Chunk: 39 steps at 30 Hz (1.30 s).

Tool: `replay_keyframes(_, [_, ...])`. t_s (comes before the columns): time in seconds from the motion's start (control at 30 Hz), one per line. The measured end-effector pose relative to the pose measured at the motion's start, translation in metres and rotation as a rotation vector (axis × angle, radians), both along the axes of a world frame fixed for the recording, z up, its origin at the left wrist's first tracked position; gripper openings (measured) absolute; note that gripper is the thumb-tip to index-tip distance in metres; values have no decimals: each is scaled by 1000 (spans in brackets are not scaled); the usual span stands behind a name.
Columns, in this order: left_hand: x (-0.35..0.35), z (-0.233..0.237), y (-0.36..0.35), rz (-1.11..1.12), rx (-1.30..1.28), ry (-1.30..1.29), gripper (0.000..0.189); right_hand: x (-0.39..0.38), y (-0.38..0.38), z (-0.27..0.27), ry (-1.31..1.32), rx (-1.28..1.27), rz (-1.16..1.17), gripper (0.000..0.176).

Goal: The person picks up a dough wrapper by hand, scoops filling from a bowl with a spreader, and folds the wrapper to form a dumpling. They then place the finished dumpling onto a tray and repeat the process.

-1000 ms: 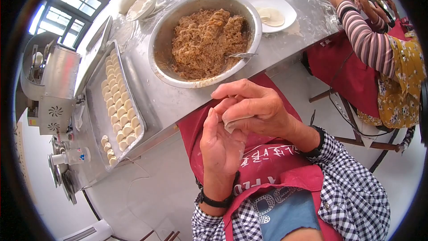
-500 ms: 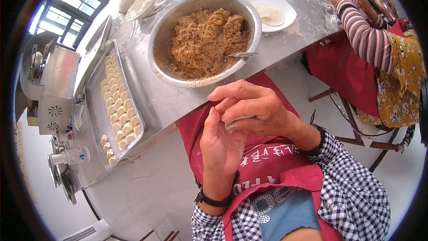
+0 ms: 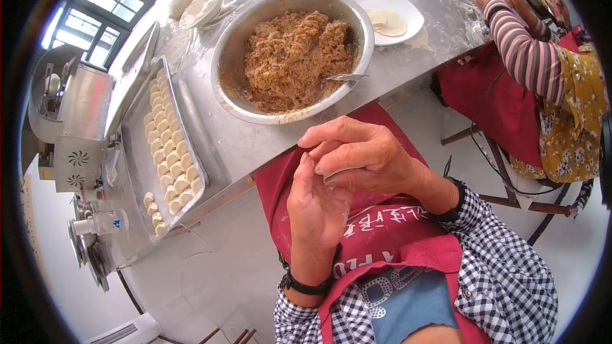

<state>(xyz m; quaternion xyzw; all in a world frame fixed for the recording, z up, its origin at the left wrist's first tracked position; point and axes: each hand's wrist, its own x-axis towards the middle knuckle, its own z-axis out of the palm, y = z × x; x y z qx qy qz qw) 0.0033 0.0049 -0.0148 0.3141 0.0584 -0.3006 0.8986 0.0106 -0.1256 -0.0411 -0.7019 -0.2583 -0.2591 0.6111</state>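
Both of my hands meet in front of the red apron, just short of the table edge. My left hand (image 3: 315,207) is cupped with its palm up, and its thumb and fingers press against the other hand. Curled over it from the right is my right hand (image 3: 370,153), its fingertips pinched together. Between them a pale dough dumpling (image 3: 341,169) shows only as a thin edge; the rest is hidden by the fingers. Beyond my hands stands a large metal bowl (image 3: 224,92) of brown filling (image 3: 290,57), with a metal utensil (image 3: 347,78) stuck in it.
A metal tray (image 3: 141,172) on the left holds rows of dumplings (image 3: 167,146). Behind the bowl, a white plate (image 3: 408,16) carries round wrappers (image 3: 390,23). A floury bowl (image 3: 203,7) stands farther back. Another person's striped sleeve (image 3: 519,44) is at the right.
My right fingers have shifted very slightly while both hands stay together around the dumpling. At the right, the other person's hands and sleeve have moved a little.
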Motion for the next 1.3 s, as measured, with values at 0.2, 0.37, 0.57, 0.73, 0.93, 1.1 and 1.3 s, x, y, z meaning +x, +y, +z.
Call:
replay_keyframes(0.2, [-1, -3, 0, 17, 5, -7, 38, -1, -1, -4, 11, 3, 19, 12])
replay_keyframes(0.37, [1, -4, 3, -4, -109, 20, 40, -4, 2, 3, 108, 88, -2, 9])
replay_keyframes(0.57, [-1, -5, 3, 49, -117, 14, 35, 4, -3, -2, -119, -38, -60, 7])
replay_keyframes(0.73, [0, -9, 5, 56, -185, 54, 33, 4, -2, -4, -157, -123, -137, 9])
replay_keyframes(0.93, [2, -10, 7, 2, -130, 23, 35, -1, 4, 6, -82, -36, -144, 17])
replay_keyframes(1.1, [0, -9, 4, 59, -223, 54, 35, 3, 3, -2, -199, -197, -223, 13])
replay_keyframes(1.3, [5, -20, 12, 8, -205, 39, 35, 0, 8, 4, -132, -143, -262, 11])
